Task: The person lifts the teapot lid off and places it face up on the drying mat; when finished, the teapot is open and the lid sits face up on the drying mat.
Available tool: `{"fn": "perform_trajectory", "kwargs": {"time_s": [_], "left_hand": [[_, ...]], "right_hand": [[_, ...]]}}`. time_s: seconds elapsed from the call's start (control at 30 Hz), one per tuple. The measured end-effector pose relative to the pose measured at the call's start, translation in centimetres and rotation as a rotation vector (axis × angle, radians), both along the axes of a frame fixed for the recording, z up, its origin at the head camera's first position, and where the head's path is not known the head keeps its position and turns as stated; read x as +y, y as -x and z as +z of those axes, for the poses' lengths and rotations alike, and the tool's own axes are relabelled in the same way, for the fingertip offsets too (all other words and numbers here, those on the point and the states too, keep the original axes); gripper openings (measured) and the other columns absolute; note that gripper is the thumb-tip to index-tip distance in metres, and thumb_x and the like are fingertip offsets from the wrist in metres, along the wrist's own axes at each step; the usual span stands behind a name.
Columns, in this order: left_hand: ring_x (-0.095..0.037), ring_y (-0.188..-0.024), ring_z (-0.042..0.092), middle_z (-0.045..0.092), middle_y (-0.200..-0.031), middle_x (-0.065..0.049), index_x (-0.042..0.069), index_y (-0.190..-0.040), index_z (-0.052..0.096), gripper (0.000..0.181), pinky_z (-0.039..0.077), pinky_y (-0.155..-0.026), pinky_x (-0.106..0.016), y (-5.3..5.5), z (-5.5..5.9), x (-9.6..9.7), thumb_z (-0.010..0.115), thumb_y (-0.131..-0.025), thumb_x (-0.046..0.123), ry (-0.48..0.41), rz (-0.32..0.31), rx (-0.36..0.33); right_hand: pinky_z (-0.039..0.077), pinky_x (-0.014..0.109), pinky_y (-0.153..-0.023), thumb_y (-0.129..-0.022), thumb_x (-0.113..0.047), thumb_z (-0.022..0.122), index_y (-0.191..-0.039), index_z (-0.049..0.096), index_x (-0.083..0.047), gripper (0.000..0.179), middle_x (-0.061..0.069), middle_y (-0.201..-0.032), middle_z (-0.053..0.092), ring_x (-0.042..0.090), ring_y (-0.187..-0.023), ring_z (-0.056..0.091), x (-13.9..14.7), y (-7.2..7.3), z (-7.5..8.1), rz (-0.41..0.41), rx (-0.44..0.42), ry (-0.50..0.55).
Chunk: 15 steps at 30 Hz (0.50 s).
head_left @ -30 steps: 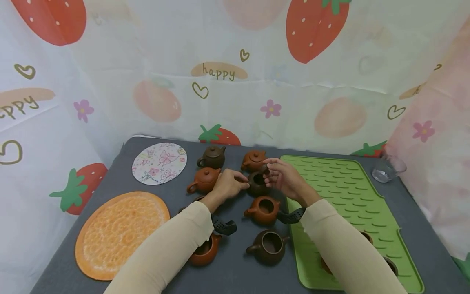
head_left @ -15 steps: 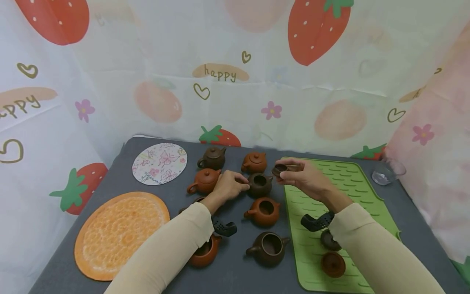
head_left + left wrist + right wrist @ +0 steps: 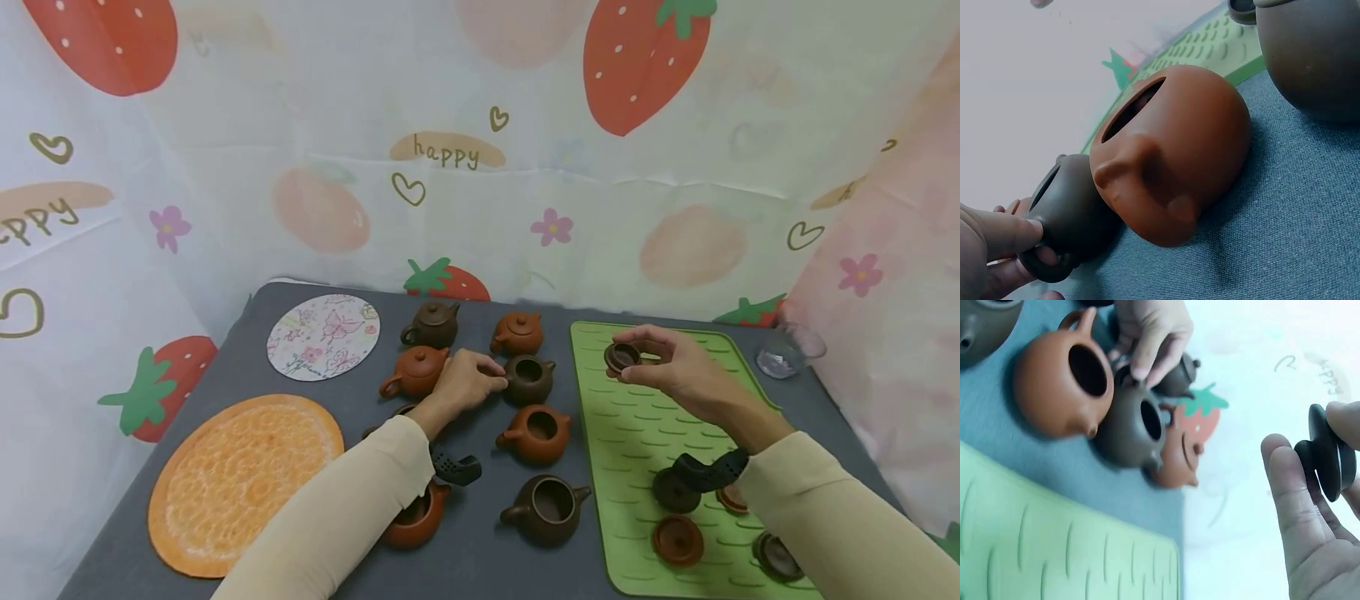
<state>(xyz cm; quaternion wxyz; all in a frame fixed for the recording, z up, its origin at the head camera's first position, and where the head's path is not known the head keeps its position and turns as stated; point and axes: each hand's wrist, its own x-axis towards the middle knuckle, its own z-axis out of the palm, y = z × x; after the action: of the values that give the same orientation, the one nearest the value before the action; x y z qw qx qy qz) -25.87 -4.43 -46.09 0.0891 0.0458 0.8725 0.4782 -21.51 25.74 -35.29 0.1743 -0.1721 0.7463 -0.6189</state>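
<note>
My left hand [image 3: 467, 382] pinches the handle of a dark brown teapot [image 3: 529, 379], which stands lidless on the table; the left wrist view shows the thumb on that handle [image 3: 1054, 270]. Above the green mat [image 3: 611, 433], my right hand [image 3: 678, 367] holds a dark teapot lid [image 3: 622, 357] between thumb and fingers. Its hollow underside faces up towards the head camera. In the right wrist view the lid [image 3: 1329, 453] is seen edge-on, its knob against the fingers. An open reddish-brown teapot [image 3: 536, 435] stands just in front of the dark one.
Upside-down lids [image 3: 677, 540] lie on the mat's near part. Lidded teapots [image 3: 517, 333] stand at the back; another open dark teapot [image 3: 547, 508] is near the front. An orange round mat [image 3: 247, 483] and a patterned disc [image 3: 324, 337] lie left. A glass cup [image 3: 787, 350] stands far right.
My right hand has lifted the lid off the dark teapot and carried it right, over the green mat, turning its underside up. The left hand has stayed at the teapot's handle.
</note>
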Motion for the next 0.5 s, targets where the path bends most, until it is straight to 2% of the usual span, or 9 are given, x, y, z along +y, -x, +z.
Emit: {"fn": "perform_trajectory", "kwargs": {"time_s": [0.2,0.5], "left_hand": [[-0.021,-0.083,0.058,0.065,-0.09,0.001,0.019,-0.088,0.076,0.004,0.049,-0.07,-0.038,0.1,-0.1,0.0,0.076,-0.086,0.022,0.0,0.004,0.005],[-0.021,-0.087,0.058,0.065,-0.095,0.0,0.02,-0.088,0.076,0.003,0.049,-0.072,-0.039,0.1,-0.1,0.0,0.076,-0.086,0.022,-0.006,-0.003,0.0]], "right_hand": [[0.052,0.037,-0.082,-0.09,-0.003,0.067,-0.13,0.047,0.009,0.046,0.025,-0.122,0.05,0.024,-0.102,0.063,2.4,-0.7,0.2,-0.041,0.079,-0.134],[0.052,0.035,-0.081,-0.092,-0.013,0.068,-0.135,0.048,0.002,0.05,0.022,-0.128,0.051,0.014,-0.106,0.06,5.9,-1.9,-0.5,-0.104,0.093,-0.329]]}}
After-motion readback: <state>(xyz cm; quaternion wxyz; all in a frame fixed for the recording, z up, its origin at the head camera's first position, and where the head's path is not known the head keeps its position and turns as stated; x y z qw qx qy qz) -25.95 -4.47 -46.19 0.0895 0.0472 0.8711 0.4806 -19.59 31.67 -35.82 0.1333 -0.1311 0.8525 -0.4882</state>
